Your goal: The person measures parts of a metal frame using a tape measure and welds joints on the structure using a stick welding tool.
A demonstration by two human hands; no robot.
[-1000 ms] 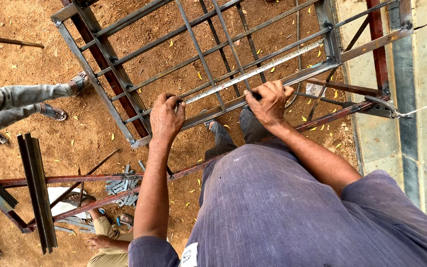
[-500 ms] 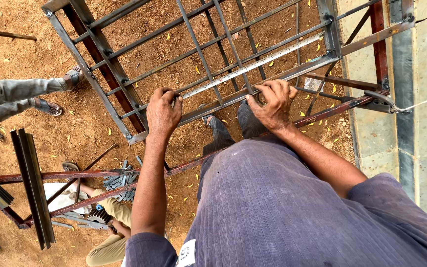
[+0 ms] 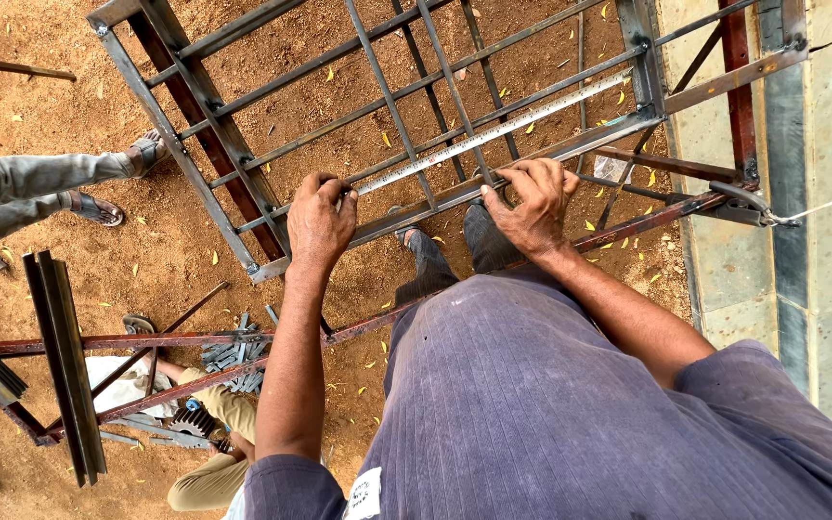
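Welded steel window grille (image 3: 243,164), rectangular frame with crossing flat and square bars, lay raised on rust-red angle-iron trestles (image 3: 195,339) above a bare earth floor (image 3: 50,125) strewn with small yellow leaves. Steel measuring tape (image 3: 493,132), pale blade, was stretched along the near rail of the grille from the left hand toward the far right corner. Left hand (image 3: 320,223) was closed over the near rail and the tape's end, fingers curled on top. Right hand (image 3: 534,204) was pressed down on the same rail, well apart from the left, fingers bent over the bar beside the tape; whether it pinched the blade could not be told. Wearer's grey-violet ribbed shirt (image 3: 551,414) filled the lower frame; dark trousers and shoes (image 3: 486,236) showed beneath the grille. Another person's grey-trousered legs in sandals (image 3: 98,207) stood at the left edge. A third person crouched below (image 3: 214,453), beside a toothed metal gear (image 3: 192,421) and loose steel offcuts (image 3: 233,347). Dark steel channel lengths (image 3: 65,366) leaned at lower left. Tiled paving (image 3: 820,241) bordered the right side.
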